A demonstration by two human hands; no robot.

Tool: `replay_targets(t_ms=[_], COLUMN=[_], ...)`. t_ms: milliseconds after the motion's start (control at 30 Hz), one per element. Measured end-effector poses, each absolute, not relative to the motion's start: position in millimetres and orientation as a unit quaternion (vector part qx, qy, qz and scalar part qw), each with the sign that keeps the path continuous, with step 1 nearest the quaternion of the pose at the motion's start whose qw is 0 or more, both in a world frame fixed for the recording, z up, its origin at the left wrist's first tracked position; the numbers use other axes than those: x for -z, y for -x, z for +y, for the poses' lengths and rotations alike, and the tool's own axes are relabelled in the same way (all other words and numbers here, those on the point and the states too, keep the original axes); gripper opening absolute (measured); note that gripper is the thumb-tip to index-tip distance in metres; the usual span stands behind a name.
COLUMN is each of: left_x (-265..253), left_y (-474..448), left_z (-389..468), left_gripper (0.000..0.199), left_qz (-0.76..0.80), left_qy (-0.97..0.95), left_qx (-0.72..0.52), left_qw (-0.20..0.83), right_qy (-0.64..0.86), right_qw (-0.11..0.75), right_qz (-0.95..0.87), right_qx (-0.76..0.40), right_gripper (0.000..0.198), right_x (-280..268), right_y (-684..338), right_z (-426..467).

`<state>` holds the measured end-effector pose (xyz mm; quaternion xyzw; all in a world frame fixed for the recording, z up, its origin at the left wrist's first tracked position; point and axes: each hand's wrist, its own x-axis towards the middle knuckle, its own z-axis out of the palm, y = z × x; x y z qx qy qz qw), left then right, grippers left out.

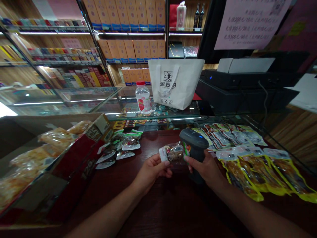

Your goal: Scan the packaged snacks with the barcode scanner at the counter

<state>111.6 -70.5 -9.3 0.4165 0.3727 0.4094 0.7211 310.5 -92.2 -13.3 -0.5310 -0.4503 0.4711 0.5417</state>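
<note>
My left hand [156,168] pinches the near-left end of a small clear snack packet [174,152] with brown contents and a printed label. A dark handheld barcode scanner [193,138] with a blue light is gripped in my right hand [204,165], its head close beside the packet. Whether the scanner touches the packet I cannot tell. Left of my hands lies a group of similar small packets [128,142] with green and clear wrapping. To the right are yellow-edged vacuum packs of brown meat [252,172], and behind them a row of flat printed packets [228,134].
An open cardboard box [81,158] of wrapped bread-like pieces stands at left on the dark red counter [153,205]. Behind are a glass display case, a red-capped bottle [143,99], a white paper bag [177,82] and a black cash register unit [245,92]. A cable runs down the right side.
</note>
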Motion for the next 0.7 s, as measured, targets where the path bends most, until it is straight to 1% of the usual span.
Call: replay_targets(t_ms=[133,300,533,700], left_x=[10,10,16,16], left_y=[-109,-99,-90,-89], left_z=[-68,-56,-44,-43], left_gripper=[0.036,0.035,0.041,0.041], left_qz=[0.416,0.452,0.479,0.491], left_qy=[-0.455,-0.459,-0.418,-0.418], left_qx=[-0.444,-0.518,-0.567,-0.564], left_qw=[0.65,0.563,0.524,0.516], right_qy=[0.538,0.515,0.486,0.463], right_qw=[0.541,0.529,0.465,0.455], right_qz=[-0.466,-0.475,-0.542,-0.556], right_qx=[-0.447,-0.478,-0.504,-0.518], right_gripper=[0.037,0.052,0.051,0.047], right_x=[14,11,4,9], right_y=[-312,-314,-308,-310], right_z=[-92,-91,-100,-102])
